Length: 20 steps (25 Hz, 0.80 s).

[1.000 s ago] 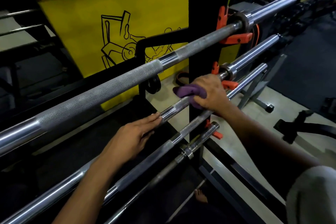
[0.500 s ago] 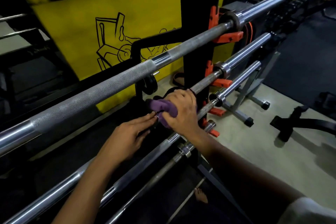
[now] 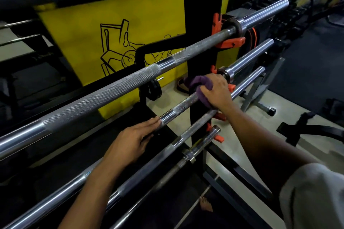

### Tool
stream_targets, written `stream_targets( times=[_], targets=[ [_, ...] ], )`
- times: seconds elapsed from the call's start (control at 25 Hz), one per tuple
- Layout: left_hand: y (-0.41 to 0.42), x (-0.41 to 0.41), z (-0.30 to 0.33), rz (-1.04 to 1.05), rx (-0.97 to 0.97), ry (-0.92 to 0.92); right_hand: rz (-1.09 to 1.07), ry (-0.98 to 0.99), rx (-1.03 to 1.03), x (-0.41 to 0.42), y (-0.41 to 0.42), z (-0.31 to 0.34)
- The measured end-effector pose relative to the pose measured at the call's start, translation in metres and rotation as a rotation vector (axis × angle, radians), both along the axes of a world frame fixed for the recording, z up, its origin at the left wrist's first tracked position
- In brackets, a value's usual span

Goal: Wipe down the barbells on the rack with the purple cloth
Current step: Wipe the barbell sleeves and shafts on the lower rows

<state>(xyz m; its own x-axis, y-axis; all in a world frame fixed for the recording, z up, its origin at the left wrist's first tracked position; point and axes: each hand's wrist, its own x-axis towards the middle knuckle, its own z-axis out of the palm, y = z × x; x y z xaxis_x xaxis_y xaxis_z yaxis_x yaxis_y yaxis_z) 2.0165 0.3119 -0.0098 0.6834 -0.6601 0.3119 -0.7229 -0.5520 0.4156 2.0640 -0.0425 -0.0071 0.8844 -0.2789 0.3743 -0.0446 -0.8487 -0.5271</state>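
Right hand (image 3: 216, 92) clenched around purple cloth (image 3: 202, 87) on knurled steel barbell (image 3: 178, 107) at 1 o'clock, left hand (image 3: 132, 142) at 7 o'clock of it, flat, fingers straight along same bar, black rack upright (image 3: 199, 52) with orange hooks (image 3: 230, 42), yellow panel (image 3: 111, 29) at 11 o'clock.

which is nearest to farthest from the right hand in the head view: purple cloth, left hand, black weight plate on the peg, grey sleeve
1. purple cloth: held in the right hand, wrapped on the bar.
2. left hand and black weight plate: both off to its left, too close to call.
3. grey sleeve: lower right, up the same arm.
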Motion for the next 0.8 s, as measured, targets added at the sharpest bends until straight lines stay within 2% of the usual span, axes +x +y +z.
stream_targets(
  times=[0.12,0.24,0.28,0.32,0.4,0.44,0.52,0.6,0.72,0.8],
  targets=[
    [-0.001,-0.003,0.002,0.010,-0.003,-0.034,0.036,-0.100,0.381,-0.035,0.032,0.003],
    [-0.013,-0.033,0.001,0.044,-0.110,-0.125,-0.046,-0.042,0.812,-0.097,0.074,-0.024],
    [-0.022,-0.050,-0.003,0.049,-0.144,-0.099,-0.105,-0.023,0.944,-0.114,0.083,-0.038],
    [-0.034,-0.067,-0.009,0.056,-0.143,-0.002,-0.164,0.005,1.073,-0.127,0.091,-0.049],
    [-0.061,-0.095,-0.024,0.099,-0.089,0.342,-0.239,0.075,1.279,-0.146,0.105,-0.059],
    [-0.071,-0.102,-0.035,0.113,-0.048,0.442,-0.255,0.109,1.361,-0.153,0.114,-0.058],
    [-0.080,-0.104,-0.049,0.116,-0.027,0.442,-0.226,0.210,1.449,-0.163,0.128,-0.063],
    [-0.077,-0.101,-0.051,0.135,-0.117,0.493,-0.197,0.277,1.492,-0.165,0.136,-0.069],
    [-0.064,-0.090,-0.050,0.203,-0.331,0.610,-0.044,0.312,1.387,-0.163,0.131,-0.068],
    [-0.056,-0.081,-0.045,0.278,-0.430,0.660,-0.104,0.260,1.277,-0.166,0.119,-0.069]
  ],
)
